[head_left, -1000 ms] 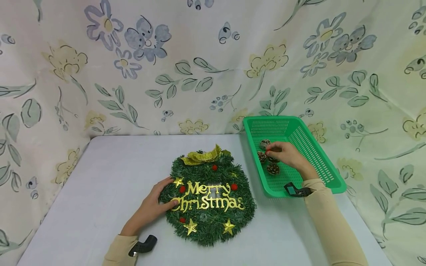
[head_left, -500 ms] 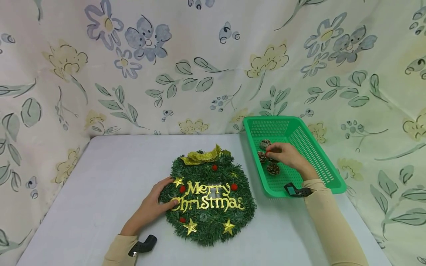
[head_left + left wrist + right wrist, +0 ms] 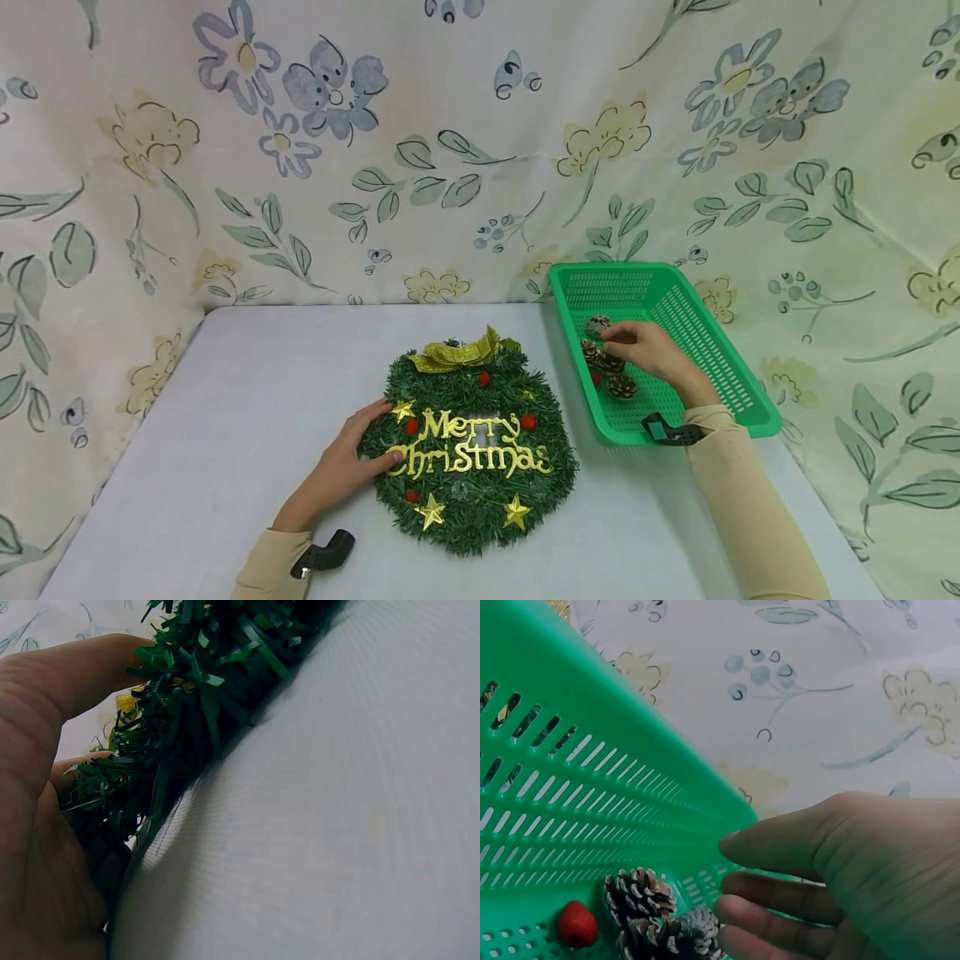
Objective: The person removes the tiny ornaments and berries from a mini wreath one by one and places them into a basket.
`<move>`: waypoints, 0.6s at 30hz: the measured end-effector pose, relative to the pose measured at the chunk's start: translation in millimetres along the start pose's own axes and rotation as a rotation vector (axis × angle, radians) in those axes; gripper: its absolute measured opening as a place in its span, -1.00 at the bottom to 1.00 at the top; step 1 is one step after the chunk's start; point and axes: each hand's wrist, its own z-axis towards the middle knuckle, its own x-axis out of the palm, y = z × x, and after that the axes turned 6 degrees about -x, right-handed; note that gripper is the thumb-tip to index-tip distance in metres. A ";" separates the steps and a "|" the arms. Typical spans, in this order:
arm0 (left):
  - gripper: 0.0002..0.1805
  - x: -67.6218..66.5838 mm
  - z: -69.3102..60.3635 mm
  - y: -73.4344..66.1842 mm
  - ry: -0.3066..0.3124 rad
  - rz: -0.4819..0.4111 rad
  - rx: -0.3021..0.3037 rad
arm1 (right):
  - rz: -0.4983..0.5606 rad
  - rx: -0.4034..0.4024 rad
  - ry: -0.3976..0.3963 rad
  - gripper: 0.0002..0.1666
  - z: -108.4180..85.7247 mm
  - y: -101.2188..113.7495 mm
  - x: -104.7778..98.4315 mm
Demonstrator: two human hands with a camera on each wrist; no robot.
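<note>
A green tinsel Christmas wreath (image 3: pixel 450 533) lies on the table, with gold "Merry Christmas" lettering (image 3: pixel 468 458), gold stars, red pompoms and a gold bow (image 3: pixel 453 354). My left hand (image 3: pixel 341 462) holds its left edge, thumb over the front beside the lettering. In the left wrist view, thumb and fingers go round the tinsel (image 3: pixel 187 697). My right hand (image 3: pixel 652 354) hovers inside the green basket (image 3: pixel 738 375) beside several pinecones (image 3: pixel 621 386). Its thumb and fingers stand apart with nothing between them. A red pompom (image 3: pixel 577 924) lies on the basket floor next to the pinecones.
A white table surface (image 3: pixel 247 375) surrounds the wreath. The basket's slotted walls rise around my right hand. Behind the table hangs a floral cloth (image 3: pixel 450 242). Black wrist cameras (image 3: pixel 322 554) sit on both wrists.
The red pompom has left my right fingertips and now lies lower down in the basket, by its left wall. The pinecones have shifted slightly. My left hand and the wreath stay put.
</note>
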 end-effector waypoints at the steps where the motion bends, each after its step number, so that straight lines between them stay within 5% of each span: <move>1: -0.11 0.0 0.0 -0.1 0.000 0.001 -0.001 | 0.002 0.000 0.000 -0.56 -0.2 0.1 -0.2; 18: -0.13 -1.2 0.3 -2.5 -0.001 0.020 -0.015 | -0.005 -0.036 -0.039 -0.55 -9.0 12.6 -5.6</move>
